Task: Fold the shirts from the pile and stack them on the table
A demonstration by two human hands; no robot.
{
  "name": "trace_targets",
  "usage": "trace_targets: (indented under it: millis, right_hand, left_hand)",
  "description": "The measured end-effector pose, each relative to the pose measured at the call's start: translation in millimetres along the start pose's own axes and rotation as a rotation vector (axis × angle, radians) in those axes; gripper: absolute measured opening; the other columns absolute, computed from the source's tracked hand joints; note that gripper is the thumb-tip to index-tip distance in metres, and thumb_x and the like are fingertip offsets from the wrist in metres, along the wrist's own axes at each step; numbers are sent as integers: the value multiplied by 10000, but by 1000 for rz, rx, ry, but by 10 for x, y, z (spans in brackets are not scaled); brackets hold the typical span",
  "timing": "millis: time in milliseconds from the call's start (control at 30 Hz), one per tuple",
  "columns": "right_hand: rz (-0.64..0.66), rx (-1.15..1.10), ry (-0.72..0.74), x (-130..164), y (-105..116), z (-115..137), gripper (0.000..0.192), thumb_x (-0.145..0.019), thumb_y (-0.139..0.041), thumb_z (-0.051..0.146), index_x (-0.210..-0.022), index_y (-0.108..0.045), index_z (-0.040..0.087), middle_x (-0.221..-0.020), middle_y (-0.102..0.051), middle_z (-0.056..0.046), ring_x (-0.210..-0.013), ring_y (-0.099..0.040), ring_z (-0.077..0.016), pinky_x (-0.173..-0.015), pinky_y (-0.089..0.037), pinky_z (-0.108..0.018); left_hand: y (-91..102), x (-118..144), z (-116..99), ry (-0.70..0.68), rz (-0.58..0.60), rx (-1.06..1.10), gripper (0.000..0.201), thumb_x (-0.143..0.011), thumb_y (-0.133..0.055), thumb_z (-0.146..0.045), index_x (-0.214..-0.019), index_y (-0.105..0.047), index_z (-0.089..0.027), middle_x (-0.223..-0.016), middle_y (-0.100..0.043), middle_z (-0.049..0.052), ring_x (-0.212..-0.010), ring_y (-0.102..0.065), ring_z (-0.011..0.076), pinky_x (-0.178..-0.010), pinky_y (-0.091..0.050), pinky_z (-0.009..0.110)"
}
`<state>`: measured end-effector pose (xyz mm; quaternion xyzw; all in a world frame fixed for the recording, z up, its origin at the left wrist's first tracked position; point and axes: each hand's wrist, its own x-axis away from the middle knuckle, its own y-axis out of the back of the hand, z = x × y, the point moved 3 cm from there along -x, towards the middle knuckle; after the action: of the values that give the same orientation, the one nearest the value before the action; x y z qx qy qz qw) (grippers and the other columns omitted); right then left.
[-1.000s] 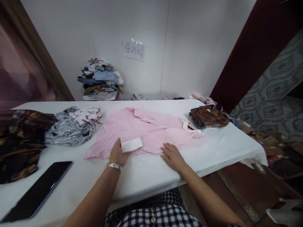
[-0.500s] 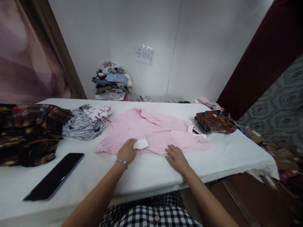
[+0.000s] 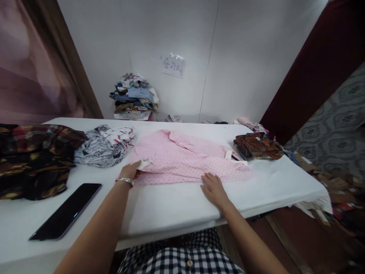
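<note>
A pink dotted shirt (image 3: 173, 163) lies spread over the white-covered table, its white-trimmed collar pointing right. My left hand (image 3: 130, 170) is closed on the white cuff (image 3: 145, 164) of a sleeve, near the shirt's left end. The sleeve stretches rightward from that grip across the shirt's near side. My right hand (image 3: 213, 190) rests with fingers stretched out, the tips touching the shirt's near edge and the palm over the tablecloth.
On the left lie a dark plaid garment (image 3: 34, 163), a crumpled black-and-white printed garment (image 3: 98, 148) and a black phone-like slab (image 3: 67, 211). A folded brown shirt (image 3: 258, 145) sits right. Behind the table rises a clothes stack (image 3: 134, 97). The white tablecloth (image 3: 171, 209) reaches the near edge.
My left hand has moved left, drawing the white cuff with it, and the sleeve now lies stretched out along the shirt. My right hand has hardly moved.
</note>
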<state>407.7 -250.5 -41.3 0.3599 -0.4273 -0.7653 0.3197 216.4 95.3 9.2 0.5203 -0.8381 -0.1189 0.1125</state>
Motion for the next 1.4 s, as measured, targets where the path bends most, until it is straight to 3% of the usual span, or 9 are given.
trace_targets:
  millis: [167, 300, 467, 667, 800, 1067, 1233, 1300, 1400]
  right_hand:
    - [3, -10, -15, 1, 17, 10, 402, -894, -485, 345, -1267, -569, 223, -1384, -511, -100, -1322, -405, -268, -1107, -243, -528]
    - [-30, -11, -33, -8, 57, -10, 378, -887, -485, 314, -1235, -592, 211, -1360, -533, -102, -1294, -433, -267, -1096, -270, -509]
    - [-67, 100, -16, -30, 138, -137, 349, -899, -446, 240, -1206, -607, 202, -1328, -559, -106, -1272, -445, -275, -1058, -307, -505]
    - [-144, 179, 9, -46, 251, -393, 306, -919, -435, 279, -1134, -648, 234, -1286, -591, -93, -1249, -467, -276, -1030, -343, -508]
    - [-216, 184, 8, -86, 409, -643, 350, -918, -417, 310, -1186, -621, 215, -1293, -583, -106, -1257, -457, -279, -1007, -385, -479]
    - [-266, 255, -316, -167, 762, -1362, 369, -903, -415, 351, -1130, -620, 145, -1146, -650, -137, -1089, -563, -252, -946, -427, -380]
    - [-272, 302, -354, -195, 743, -1549, 370, -887, -434, 346, -1162, -608, 170, -1208, -628, -112, -1148, -524, -245, -958, -403, -358]
    - [-277, 311, -308, -210, 710, -1574, 370, -890, -426, 344, -1164, -610, 179, -1221, -624, -101, -1167, -503, -246, -963, -390, -363]
    - [-281, 315, -248, -216, 663, -1624, 346, -888, -421, 325, -1122, -636, 186, -1156, -654, -95, -1141, -504, -246, -949, -377, -368]
  left_hand:
    - [24, 73, -25, 192, -2, 293, 211, -695, -645, -325, -617, -496, -198, -445, -457, -26, -377, -397, 112, -389, -302, 225]
    - [35, 128, -223, 148, -4, 419, 129, -721, -607, -234, -821, -580, -157, -492, -478, -51, -394, -422, 76, -397, -316, 174]
    - [92, 171, -356, 70, -101, 445, 466, -726, -587, -143, -1189, -552, -177, -549, -542, -50, -396, -505, 83, -387, -356, 161]
    - [107, 216, -254, 201, -45, 459, 175, -729, -570, -143, -886, -645, -129, -505, -546, -19, -364, -469, 74, -348, -338, 149]
    - [127, 227, -255, 155, -38, 503, 129, -724, -609, -183, -843, -647, -150, -562, -583, -19, -415, -505, 71, -396, -406, 156]
    - [132, 94, 6, 459, 13, 258, 202, -824, -577, -364, -810, -582, -163, -681, -657, 33, -475, -558, 121, -396, -435, 211]
    - [106, 114, -154, 236, 276, 374, 251, -671, -691, -258, -908, -635, -199, -979, -668, 35, -749, -653, 154, -593, -528, 241]
    - [133, 120, -204, 130, 246, 229, 256, -615, -707, -227, -857, -630, -190, -924, -664, 28, -731, -632, 154, -624, -517, 257]
    - [228, 94, -270, 24, 44, -304, 184, -718, -617, -341, -644, -578, -178, -624, -566, 12, -596, -536, 157, -565, -436, 267]
